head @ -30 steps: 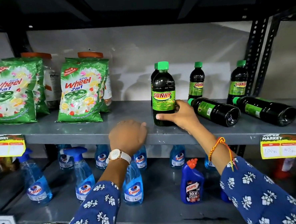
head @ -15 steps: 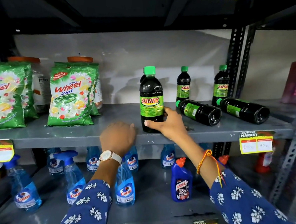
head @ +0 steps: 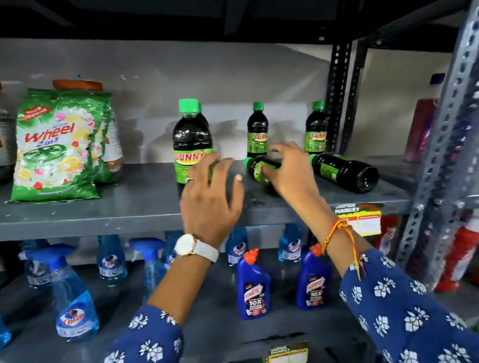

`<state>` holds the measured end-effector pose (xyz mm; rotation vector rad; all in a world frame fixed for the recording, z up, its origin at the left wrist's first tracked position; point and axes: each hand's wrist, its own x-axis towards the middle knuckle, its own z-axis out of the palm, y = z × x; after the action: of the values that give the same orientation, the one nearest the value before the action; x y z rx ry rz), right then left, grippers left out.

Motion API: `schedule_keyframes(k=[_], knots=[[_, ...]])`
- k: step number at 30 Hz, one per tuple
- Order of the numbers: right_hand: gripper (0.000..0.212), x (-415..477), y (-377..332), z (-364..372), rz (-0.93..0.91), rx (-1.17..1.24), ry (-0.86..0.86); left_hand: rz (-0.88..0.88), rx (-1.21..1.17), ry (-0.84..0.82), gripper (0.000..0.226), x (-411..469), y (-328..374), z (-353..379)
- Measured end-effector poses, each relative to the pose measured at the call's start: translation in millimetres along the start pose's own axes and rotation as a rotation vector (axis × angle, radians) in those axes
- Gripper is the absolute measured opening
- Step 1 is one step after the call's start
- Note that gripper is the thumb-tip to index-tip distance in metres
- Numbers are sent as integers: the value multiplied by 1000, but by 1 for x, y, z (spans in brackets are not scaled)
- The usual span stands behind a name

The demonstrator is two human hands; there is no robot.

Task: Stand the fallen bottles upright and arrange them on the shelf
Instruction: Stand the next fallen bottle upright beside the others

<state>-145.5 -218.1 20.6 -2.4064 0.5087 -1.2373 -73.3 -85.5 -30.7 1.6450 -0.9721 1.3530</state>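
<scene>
Where two arms in blue floral sleeves reach up from the bottom of the view, the left hand [head: 209, 195], with a white watch [head: 192, 247] at its wrist, hovers open with fingers spread over the front edge of the grey shelf [head: 94, 215], in front of the lower part of the nearest upright bottle [head: 192, 140]. The right hand [head: 292, 169], with an orange thread [head: 338, 231] at the wrist, curls over a fallen bottle [head: 260, 170] near its neck; whether the fingers fully grip it cannot be told.

On this shelf, three dark bottles with green caps clearly stand upright: the near one at the front, and two further back, one [head: 256, 129] behind the right hand and one [head: 315, 127] beside the black upright post [head: 337, 96]. A fourth cap peeks out behind the near bottle. Two bottles lie on their sides: the one under the right hand, and a second fallen bottle [head: 344, 170] just to its right, its base pointing toward the shelf's front right corner.

Bare shelf lies open between the near upright bottle and a green detergent packet [head: 55, 147] at the left, and between the standing bottles at the back.
</scene>
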Motion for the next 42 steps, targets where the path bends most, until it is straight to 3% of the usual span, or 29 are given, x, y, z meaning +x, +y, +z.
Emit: schedule_keyframes(k=[2,6,10,12,14,20,24,27,36,42], knots=[[45,17,12,-11,12,-110,6,48,24,-134,25,3,21,19],[60,36,20,-5,61,-408,-202,-39,146,-385,34,-4,23,49],[66,49,21,15,90,-498,-388,-85,244,-415,49,-10,15,54],[56,53,23,26,142,-501,-393,-85,268,-403,49,-9,16,54],[48,55,26,31,193,-473,-374,-83,276,-405,48,-10,17,54],[57,53,46,15,234,-139,-251,-61,272,-410,47,-11,18,54],[44,45,56,21,286,385,-32,-46,282,-413,47,-11,17,55],[46,42,58,23,324,595,-26,-41,266,-410,48,-12,16,56],[62,32,68,5,265,570,-234,-58,249,-388,48,-13,15,56],[102,27,52,12,235,286,-101,-76,255,-390,49,-13,15,58]])
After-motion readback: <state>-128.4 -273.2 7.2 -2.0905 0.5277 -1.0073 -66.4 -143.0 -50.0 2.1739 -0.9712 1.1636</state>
